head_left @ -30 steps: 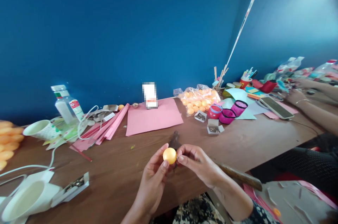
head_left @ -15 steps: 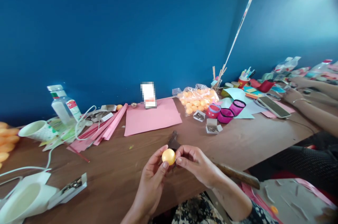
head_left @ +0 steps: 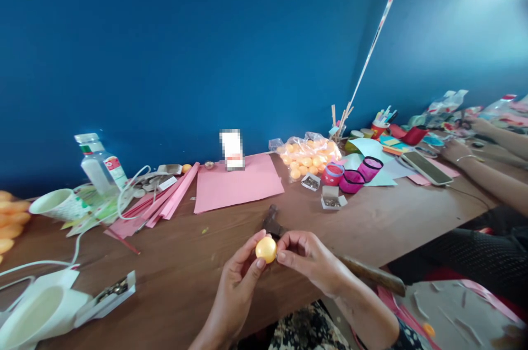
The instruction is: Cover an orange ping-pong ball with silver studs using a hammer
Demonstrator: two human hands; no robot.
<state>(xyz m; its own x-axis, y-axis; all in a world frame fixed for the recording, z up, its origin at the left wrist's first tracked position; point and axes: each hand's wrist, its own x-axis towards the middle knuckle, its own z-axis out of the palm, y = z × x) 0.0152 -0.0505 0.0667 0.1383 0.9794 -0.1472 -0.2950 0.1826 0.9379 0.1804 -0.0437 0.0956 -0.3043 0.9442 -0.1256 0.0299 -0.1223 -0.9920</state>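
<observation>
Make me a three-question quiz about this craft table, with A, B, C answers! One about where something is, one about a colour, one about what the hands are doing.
1. Where is the bag of orange balls?
A. on the table by the blue wall
B. on the floor
C. inside the paper cup

2. What colour is the flat paper sheet in the middle of the table?
A. green
B. pink
C. black

3. How is the small ball held?
A. left hand alone
B. lying loose
C. between left hand and right hand

Answers: 1 A, the bag sits near the wall. 2 B, the sheet is pink. 3 C, fingertips of both hands pinch it.
</observation>
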